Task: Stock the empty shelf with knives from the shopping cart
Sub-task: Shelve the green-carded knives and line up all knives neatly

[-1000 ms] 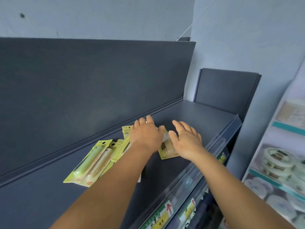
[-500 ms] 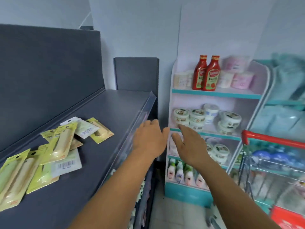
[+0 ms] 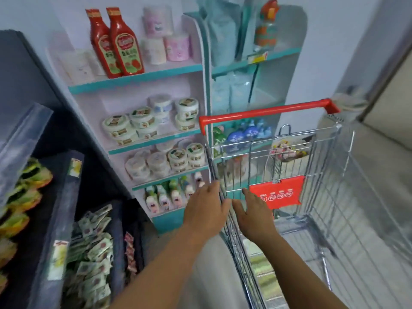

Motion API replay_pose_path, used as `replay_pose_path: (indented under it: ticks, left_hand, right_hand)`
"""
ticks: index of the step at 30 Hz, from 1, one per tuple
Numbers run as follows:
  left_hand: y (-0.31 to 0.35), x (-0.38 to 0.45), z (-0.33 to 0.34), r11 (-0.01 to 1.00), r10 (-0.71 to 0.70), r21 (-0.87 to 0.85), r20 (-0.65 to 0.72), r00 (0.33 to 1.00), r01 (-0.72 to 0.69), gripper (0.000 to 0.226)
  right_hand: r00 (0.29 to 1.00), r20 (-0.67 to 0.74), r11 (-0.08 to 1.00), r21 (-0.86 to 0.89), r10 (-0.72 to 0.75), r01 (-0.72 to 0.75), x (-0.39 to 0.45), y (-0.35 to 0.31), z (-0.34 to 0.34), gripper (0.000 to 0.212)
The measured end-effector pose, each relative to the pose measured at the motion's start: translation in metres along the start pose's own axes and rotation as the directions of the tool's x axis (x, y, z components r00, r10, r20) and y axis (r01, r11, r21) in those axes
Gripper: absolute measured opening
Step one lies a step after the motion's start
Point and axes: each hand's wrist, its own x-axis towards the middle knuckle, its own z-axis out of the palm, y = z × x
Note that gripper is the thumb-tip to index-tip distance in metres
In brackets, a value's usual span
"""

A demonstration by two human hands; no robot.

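Note:
The wire shopping cart [image 3: 330, 175] with a red handle stands at the right of the head view. Green packaged knives [image 3: 265, 275] show blurred through its near wall, low in the basket. My left hand [image 3: 206, 209] hovers with fingers spread, just left of the cart's near corner. My right hand [image 3: 255, 214] reaches over the cart's wire wall, fingers straight, holding nothing. The dark grey shelf [image 3: 20, 139] with its clear front lip is at the far left edge; the knife packs on it are out of view.
A white and teal display rack [image 3: 142, 139] with ketchup bottles, tubs and small bottles stands behind the cart. Lower dark shelves at the left hold yellow-green packets [image 3: 24, 192] and small sachets [image 3: 93, 248]. A red flap [image 3: 277, 194] hangs inside the cart.
My view has swung right and down, from the dark shelf to the cart. Both hands left the knife packs on the shelf and now reach toward the cart, holding nothing.

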Motion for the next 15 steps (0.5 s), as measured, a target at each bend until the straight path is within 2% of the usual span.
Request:
replay_pose_path:
  ticks: [4, 7, 10, 15]
  left_hand:
    - [0.034, 0.032, 0.050, 0.995, 0.095, 0.021, 0.114, 0.989, -0.098, 0.056]
    - [0.053, 0.056, 0.082, 0.987, 0.150, 0.024, 0.223, 0.963, -0.159, 0.057]
    - [0.059, 0.077, 0.115, 0.974, 0.194, 0.043, 0.338, 0.921, -0.221, 0.058]
    - [0.050, 0.104, 0.171, 0.961, 0.175, 0.093, 0.522, 0.835, -0.259, 0.067]
  right_hand:
    - [0.985, 0.018, 0.984, 0.041, 0.172, -0.173, 0.015, 0.064, -0.001, 0.056]
    - [0.971, 0.026, 0.969, 0.064, 0.238, -0.240, 0.028, 0.102, 0.003, 0.055]
    - [0.953, 0.060, 0.951, 0.070, 0.298, -0.302, 0.037, 0.132, 0.014, 0.057]
    - [0.891, 0.132, 0.892, 0.075, 0.434, -0.445, 0.042, 0.176, 0.040, 0.060]
